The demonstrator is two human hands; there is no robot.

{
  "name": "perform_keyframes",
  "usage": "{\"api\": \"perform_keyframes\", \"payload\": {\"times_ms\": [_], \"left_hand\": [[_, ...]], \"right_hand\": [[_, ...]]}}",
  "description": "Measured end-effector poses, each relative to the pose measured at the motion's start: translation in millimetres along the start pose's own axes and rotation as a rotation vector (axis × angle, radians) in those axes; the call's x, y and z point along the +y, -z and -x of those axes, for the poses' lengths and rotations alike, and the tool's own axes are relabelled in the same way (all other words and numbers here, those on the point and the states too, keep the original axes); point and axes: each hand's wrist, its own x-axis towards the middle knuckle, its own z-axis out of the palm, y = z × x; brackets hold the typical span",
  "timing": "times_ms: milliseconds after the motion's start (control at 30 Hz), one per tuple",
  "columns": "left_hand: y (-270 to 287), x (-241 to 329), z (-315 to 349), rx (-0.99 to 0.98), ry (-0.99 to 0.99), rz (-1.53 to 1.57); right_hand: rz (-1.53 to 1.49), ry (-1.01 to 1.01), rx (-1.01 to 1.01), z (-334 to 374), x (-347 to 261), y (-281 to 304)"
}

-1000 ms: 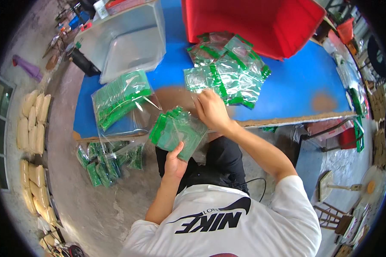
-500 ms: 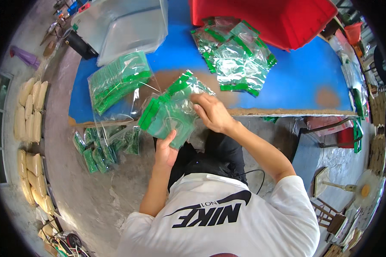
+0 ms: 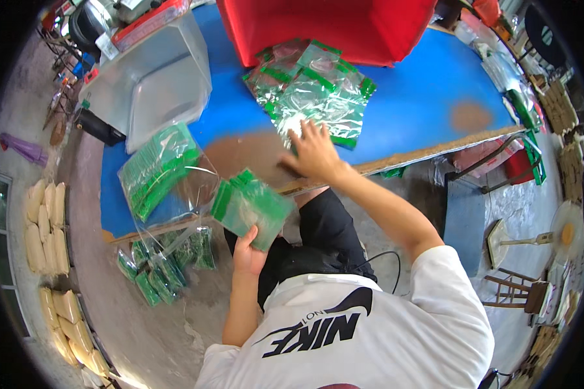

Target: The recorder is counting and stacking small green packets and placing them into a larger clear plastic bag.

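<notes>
Stack (image 3: 256, 211): green-and-clear packets, held at the near edge of the table (image 3: 412, 107), above the lap; green strips are fanned slightly out of line at the upper left.
Left hand (image 3: 248, 255): closed on the stack's near end; thumb laid on top, fingers mostly hidden beneath.
Right hand (image 3: 316, 154): spread wide over the near-left edge of the pile (image 3: 315, 100); no packet is seen pinched, though the underside of the palm is hidden.
Change: half a second ago, a packet was being laid across the stack by the right hand; now the stack is supported by the left hand alone, and the right hand has been returned to the pile.
Meaning: one packet appears to have been added to the stack; packets are left in the pile, so gathering is judged to be only part done. The count cannot be read from this view.
Pile: loose packets, overlapped at mixed angles, spread in front of the mouth of the red bin (image 3: 373, 42).
Bag (image 3: 165, 165): clear, filled with a row of green packets, laid on the table left of the stack; its loose film is hung over the edge.
Tub (image 3: 169, 104): translucent, tipped on its side behind the bag.
Bundles (image 3: 152, 282): green, bagged, placed on the floor below the bag.
</notes>
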Motion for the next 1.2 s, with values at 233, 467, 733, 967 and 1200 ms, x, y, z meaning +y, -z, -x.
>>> {"api": "perform_keyframes", "payload": {"times_ms": [233,467,733,967,1200], "left_hand": [[6.7,14.5,-3.4,-0.015,-0.029,-0.103],[-11.1,-9.1,-14.3,0.028,0.055,-0.147],[4.6,-35.8,-12.1,-0.101,0.18,0.192],[-9.7,-30.1,-26.1,0.086,0.067,0.243],[16.0,-19.9,-4.1,0.032,0.018,0.155]], "right_hand": [[-0.921,0.106,-0.408,33.8,-34.1,43.0],[-0.391,-0.157,0.337,-15.3,90.4,14.4],[-0.95,-0.717,0.206,19.4,74.2,19.3],[-0.926,-0.51,-0.259,8.0,13.9,37.8],[-0.218,0.252,-0.113,-0.8,34.6,13.7]]}}
